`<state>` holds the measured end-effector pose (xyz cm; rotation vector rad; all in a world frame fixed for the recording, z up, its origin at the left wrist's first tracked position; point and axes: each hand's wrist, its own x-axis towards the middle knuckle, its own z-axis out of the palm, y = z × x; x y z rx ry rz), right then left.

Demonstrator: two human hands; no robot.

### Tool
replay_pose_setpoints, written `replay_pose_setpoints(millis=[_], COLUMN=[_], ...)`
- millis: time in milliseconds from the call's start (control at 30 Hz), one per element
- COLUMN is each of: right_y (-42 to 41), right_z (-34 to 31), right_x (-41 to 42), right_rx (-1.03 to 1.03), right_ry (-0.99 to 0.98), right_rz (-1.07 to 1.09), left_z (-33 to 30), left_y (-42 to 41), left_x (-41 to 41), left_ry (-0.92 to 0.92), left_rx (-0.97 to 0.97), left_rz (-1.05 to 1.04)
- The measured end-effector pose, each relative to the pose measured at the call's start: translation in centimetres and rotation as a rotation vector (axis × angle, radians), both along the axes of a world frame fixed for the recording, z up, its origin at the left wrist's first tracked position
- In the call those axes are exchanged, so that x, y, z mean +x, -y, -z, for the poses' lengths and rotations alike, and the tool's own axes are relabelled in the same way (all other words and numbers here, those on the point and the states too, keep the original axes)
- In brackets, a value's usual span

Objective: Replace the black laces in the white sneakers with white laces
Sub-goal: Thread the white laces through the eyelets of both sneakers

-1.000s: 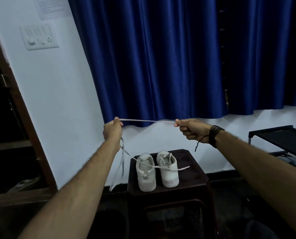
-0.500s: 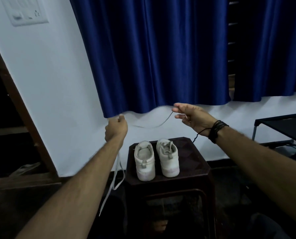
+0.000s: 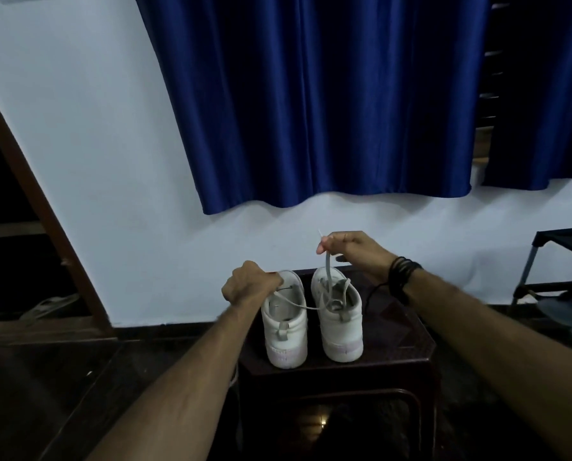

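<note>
two white sneakers stand side by side on a dark stool (image 3: 407,341), heels toward the camera, toes toward the wall.

left sneaker (image 3: 286,327): left part of the stool top. the left hand (image 3: 249,286) is at its outer front edge, fingers curled into a fist. a white lace (image 3: 327,274) runs out from under this fist, so the hand grips it; the exact finger contact is hidden by the back of the hand.

right sneaker (image 3: 339,322): just beside the left one, not touching. the lace crosses from the left hand over the left sneaker's opening to the right sneaker's tongue area, loops there, then rises almost vertically to the right hand (image 3: 348,249).

right hand: held above the toe of the right sneaker. thumb and forefinger pinch the lace near its end; the tip sticks up above the fingers. the other fingers are curled. black bands (image 3: 402,274) circle the wrist, with a thin black cord hanging from them.

surroundings: blue curtain (image 3: 328,101) above, on a white wall (image 3: 88,161). dark frame (image 3: 544,261) at the right edge. dark floor.
</note>
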<state>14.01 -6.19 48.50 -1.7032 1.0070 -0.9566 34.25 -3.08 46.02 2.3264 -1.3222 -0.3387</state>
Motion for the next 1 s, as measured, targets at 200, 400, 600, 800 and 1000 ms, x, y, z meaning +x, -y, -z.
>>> replay_pose_setpoints(millis=[200,400,600,800,1000], right_y=[1.2,2.7,2.0,0.9,2.3], right_z=[1.7,3.5,5.6,6.1,5.2], right_x=[4.0,8.0,9.3,9.0,7.4], right_rx=[0.197,0.121,-0.088,-0.209,-0.294], right_ry=[0.252,0.007,-0.246,-0.196,-0.265], right_rz=[0.045,0.152,0.275,0.345,0.294], left_z=[5.2,5.7,6.4,6.5,7.3], left_y=[-0.6,-1.6,-3.0,-4.1,-4.3], left_x=[-1.3,-1.5,-1.3,-1.9,-2.1], left_ry=[-0.051,-0.065,0.087,0.2,0.319], left_rx=[-0.171,-0.354,-0.528,-0.587,-0.613], left_rz=[-0.047,-0.04,0.016,0.055,0.114])
